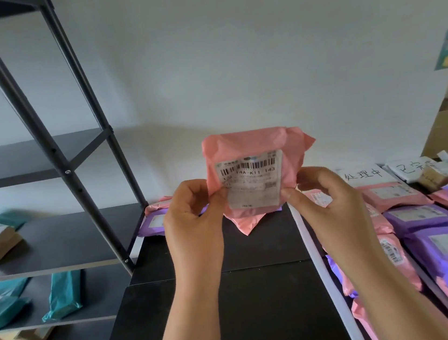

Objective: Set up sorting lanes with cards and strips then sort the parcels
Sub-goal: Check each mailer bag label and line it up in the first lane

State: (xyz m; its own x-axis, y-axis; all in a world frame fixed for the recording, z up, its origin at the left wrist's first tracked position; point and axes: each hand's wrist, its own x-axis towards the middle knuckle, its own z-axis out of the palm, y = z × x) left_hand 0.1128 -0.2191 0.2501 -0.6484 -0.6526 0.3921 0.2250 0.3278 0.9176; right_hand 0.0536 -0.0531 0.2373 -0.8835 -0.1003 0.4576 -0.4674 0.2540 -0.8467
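We hold the pink poly-mailer parcel (242,145) upright above the far edge of the black table (260,292), left hand (192,219) and right hand (332,207) each pinching a lower side edge; judging it light, soft and slick, we grip its sides, not its loose corners.

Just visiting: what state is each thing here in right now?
pink parcel: held up above the black table, label facing the camera.
left hand: pinches the parcel's left edge.
right hand: pinches its right edge.
white strip: lies flat along the table.
handwritten card: sits at the table's far end.
purple parcels: lie flat right of the strip.
teal parcels: lie on the shelf.
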